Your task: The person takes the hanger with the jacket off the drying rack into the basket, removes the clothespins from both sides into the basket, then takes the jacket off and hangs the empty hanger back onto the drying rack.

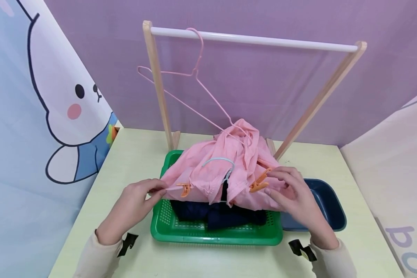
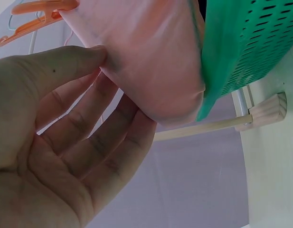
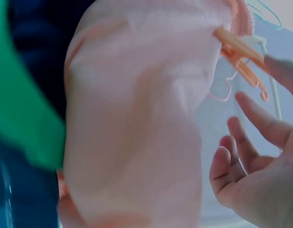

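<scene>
A pink zip jacket (image 1: 208, 148) lies over a green basket (image 1: 215, 238), with a light blue hanger hook (image 1: 219, 158) rising from its neck. My left hand (image 1: 137, 199) pinches the jacket's left edge between thumb and fingers, beside an orange clothespin (image 1: 185, 189) clipped there. At the jacket's right side, a second orange clothespin (image 3: 241, 54) grips the cloth. Around its handles, my right hand (image 1: 299, 195) has its fingers spread; the thumb tip (image 3: 281, 71) is at one handle, while the other fingers stand apart from it.
Dark navy cloth (image 1: 226, 218) lies in the basket under the jacket. Behind stands a wooden rack with a white bar (image 1: 257, 38), where a pink hanger (image 1: 198, 58) hangs at the left. A dark blue tub (image 1: 333, 208) sits right of the basket.
</scene>
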Tool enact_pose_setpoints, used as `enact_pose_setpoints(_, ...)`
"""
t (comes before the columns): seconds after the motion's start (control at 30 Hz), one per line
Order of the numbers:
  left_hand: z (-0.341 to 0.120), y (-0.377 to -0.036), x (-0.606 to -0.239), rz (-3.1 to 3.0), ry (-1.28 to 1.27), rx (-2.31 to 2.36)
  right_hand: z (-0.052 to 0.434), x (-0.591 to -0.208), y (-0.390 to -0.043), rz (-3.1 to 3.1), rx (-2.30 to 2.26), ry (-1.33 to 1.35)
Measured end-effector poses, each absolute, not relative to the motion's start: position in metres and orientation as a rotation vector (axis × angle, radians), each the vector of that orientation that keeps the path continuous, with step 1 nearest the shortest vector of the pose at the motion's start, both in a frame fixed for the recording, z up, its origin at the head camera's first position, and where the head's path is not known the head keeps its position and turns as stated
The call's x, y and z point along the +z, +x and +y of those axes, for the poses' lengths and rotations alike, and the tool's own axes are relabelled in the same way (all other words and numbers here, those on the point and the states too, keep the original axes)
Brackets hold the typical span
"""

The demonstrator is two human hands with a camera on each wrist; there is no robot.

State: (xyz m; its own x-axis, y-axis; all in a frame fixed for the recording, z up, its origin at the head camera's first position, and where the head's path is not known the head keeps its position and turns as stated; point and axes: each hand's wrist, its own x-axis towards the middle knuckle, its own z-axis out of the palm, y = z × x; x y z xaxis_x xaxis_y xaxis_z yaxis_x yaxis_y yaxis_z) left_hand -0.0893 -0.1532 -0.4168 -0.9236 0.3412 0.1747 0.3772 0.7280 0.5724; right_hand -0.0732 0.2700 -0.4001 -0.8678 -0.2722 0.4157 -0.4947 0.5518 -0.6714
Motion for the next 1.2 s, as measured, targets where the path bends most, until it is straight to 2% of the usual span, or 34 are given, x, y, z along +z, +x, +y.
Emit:
enact_pose_setpoints(0.3,-0.152,-0.091,-0.419,-2.874,-0.565,-1.003,0.266,-0.394,-0.078,-2.437,1.556,0.589)
enact_pose_setpoints(0.77,-0.156,-0.092,-0.419,-2.851,-0.535,-1.138,0.267,-0.388,-0.076,-2.334,1.561,0.466)
enact_pose_setpoints(1.2,-0.156,-0.094,-0.418,-2.889,-0.508,-1.181,0.332,-0.38,-0.079,-2.411,0.972,0.343)
